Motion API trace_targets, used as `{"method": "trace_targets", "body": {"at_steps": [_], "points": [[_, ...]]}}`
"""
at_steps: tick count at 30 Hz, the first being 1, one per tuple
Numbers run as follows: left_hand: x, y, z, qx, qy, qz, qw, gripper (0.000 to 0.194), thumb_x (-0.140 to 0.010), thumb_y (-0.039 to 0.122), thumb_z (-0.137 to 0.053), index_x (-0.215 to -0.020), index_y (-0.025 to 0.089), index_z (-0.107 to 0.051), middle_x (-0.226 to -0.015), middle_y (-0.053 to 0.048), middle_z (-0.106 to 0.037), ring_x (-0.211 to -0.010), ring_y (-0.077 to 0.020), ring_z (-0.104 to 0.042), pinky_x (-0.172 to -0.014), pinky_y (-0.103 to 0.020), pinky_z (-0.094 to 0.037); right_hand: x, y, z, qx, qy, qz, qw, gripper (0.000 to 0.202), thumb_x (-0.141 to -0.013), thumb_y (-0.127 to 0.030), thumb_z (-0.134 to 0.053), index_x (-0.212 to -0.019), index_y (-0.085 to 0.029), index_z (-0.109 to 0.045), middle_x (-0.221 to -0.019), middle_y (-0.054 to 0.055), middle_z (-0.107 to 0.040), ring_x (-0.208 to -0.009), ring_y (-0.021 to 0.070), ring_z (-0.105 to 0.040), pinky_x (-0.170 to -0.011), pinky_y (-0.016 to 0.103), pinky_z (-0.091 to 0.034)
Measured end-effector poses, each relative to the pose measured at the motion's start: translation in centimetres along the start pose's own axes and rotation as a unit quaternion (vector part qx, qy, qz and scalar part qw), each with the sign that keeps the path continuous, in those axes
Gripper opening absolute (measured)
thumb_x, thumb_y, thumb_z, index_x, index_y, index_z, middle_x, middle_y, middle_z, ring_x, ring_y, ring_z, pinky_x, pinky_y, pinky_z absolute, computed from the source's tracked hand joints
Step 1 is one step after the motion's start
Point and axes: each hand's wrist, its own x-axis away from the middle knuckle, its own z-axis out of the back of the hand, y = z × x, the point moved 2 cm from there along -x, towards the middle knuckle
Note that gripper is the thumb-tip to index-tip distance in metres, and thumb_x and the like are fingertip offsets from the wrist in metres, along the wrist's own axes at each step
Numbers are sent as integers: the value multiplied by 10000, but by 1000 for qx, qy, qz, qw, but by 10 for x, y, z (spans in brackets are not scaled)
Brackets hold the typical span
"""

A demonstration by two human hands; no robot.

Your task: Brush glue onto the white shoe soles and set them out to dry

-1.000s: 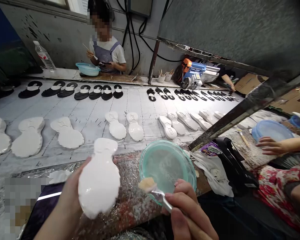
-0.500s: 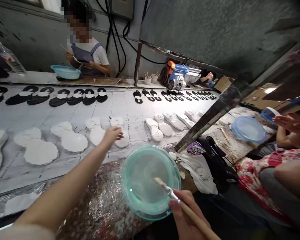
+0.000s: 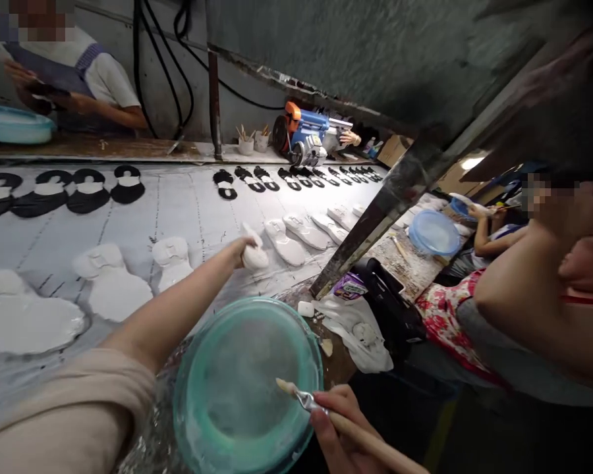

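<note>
My left hand [image 3: 242,251] grips a white shoe sole [image 3: 255,253] over the belt, beside other white soles [image 3: 287,245]. In my right hand [image 3: 343,421] is a brush [image 3: 370,446] with a wooden handle, its pale bristle tip above the green basin [image 3: 188,401]. Cloudy whitish liquid shows in the basin. More white soles [image 3: 116,286] lie on the left of the belt [image 3: 178,197], and black shoe uppers with white bands [image 3: 86,191] form a row along its far side.
A slanted metal post [image 3: 360,227] rises right of the basin. Near its foot lie a purple packet [image 3: 350,287], a white plastic bag [image 3: 358,329] and a black bag [image 3: 388,303]. A blue motor [image 3: 309,128] stands behind the belt. People sit at far left and right; a blue basin [image 3: 433,234] stands right.
The view has shifted right and closer to the basin. My left hand has moved from over a sole to gripping one, now lifted at an angle. My right hand still holds the brush over the basin.
</note>
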Motion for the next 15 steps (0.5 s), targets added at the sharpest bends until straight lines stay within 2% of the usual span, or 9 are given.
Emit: {"method": "trace_targets", "body": {"at_steps": [2, 4, 7, 9, 11, 13, 15], "points": [[32, -2, 27, 90, -24, -39, 995, 269, -887, 292, -533, -1080, 122, -609, -920, -74, -680, -787, -162, -658, -753, -338, -565, -1, -3, -7, 16, -77, -13, 997, 125, -874, -282, -632, -862, -172, -690, -762, 8, -564, -649, 76, -573, -568, 163, -459], [77, -13, 54, 157, -15, -76, 985, 320, -757, 217, -548, -1046, 113, -639, -872, -91, -696, -760, -198, -672, -722, -327, -566, -1, -4, -17, 43, -143, -26, 989, 175, -893, -287, -582, -790, -160, -642, -726, 4, -558, -658, 80, -565, -607, 172, -471], [155, -44, 82, 227, 27, -94, 969, 475, -676, 221, -523, -1123, 105, -635, -869, -139, -715, -796, -269, -702, -684, -354, -570, 1, 3, -38, 85, -174, -63, 979, 249, -884, -347, -567, -723, -160, -598, -706, 9, -574, -669, 96, -561, -655, 196, -470], [201, -71, 90, 268, 54, -73, 959, 497, -719, 305, -499, -1152, 99, -627, -793, -165, -712, -742, -306, -707, -617, -382, -563, 5, 9, -54, 103, -191, -84, 973, 240, -857, -366, -599, -732, -163, -629, -716, 20, -602, -673, 113, -575, -646, 211, -457], [232, -98, 94, 358, 87, -29, 929, 511, -801, 457, -472, -1138, 116, -646, -681, -143, -692, -664, -311, -698, -571, -396, -560, 8, 12, -67, 101, -228, -89, 964, 247, -814, -390, -649, -702, -170, -662, -688, 25, -618, -639, 125, -580, -604, 220, -436], [248, -120, 94, 404, 118, 11, 907, 502, -851, 480, -471, -1144, 115, -652, -607, -110, -676, -625, -293, -694, -577, -383, -569, 10, 11, -73, 97, -254, -93, 958, 279, -782, -427, -681, -664, -175, -680, -662, 31, -622, -615, 135, -578, -574, 227, -419], [253, -135, 92, 412, 129, 22, 902, 421, -878, 375, -504, -1164, 102, -648, -604, -85, -688, -619, -265, -698, -627, -357, -585, 10, 6, -72, 94, -245, -101, 960, 311, -787, -462, -679, -678, -171, -688, -679, 42, -625, -648, 146, -580, -600, 236, -426]]}}
